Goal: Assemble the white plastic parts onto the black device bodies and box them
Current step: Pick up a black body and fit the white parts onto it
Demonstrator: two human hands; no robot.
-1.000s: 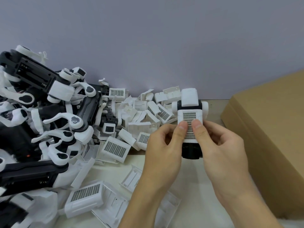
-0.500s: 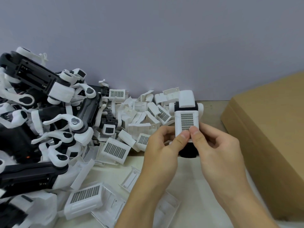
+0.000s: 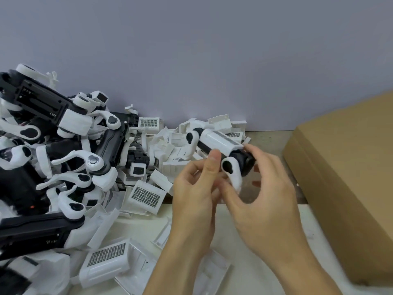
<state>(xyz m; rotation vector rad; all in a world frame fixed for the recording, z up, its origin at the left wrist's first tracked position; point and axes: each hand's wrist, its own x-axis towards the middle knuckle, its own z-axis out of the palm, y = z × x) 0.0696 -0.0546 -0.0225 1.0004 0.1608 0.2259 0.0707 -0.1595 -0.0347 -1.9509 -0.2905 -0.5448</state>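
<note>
A black device body with a white grille cover [image 3: 221,143] lies tilted in my two hands above the table, its white legs sticking out at both ends. My left hand [image 3: 195,190] holds it from below, thumb raised against its side. My right hand [image 3: 261,188] curls round its right end and lower white leg. A heap of loose white plastic parts [image 3: 146,196] lies just left of my hands. Several black device bodies with white legs [image 3: 63,145] are piled at the far left.
A closed brown cardboard box [image 3: 348,177] stands at the right, close to my right hand. More white covers [image 3: 106,258] lie on the pale table surface [image 3: 136,228] near the front. A grey wall backs the table.
The device was upright with both thumbs pressing on its grille cover. Now it is turned onto its side, tilted down to the right, and my hands have shifted to grip it round the ends.
</note>
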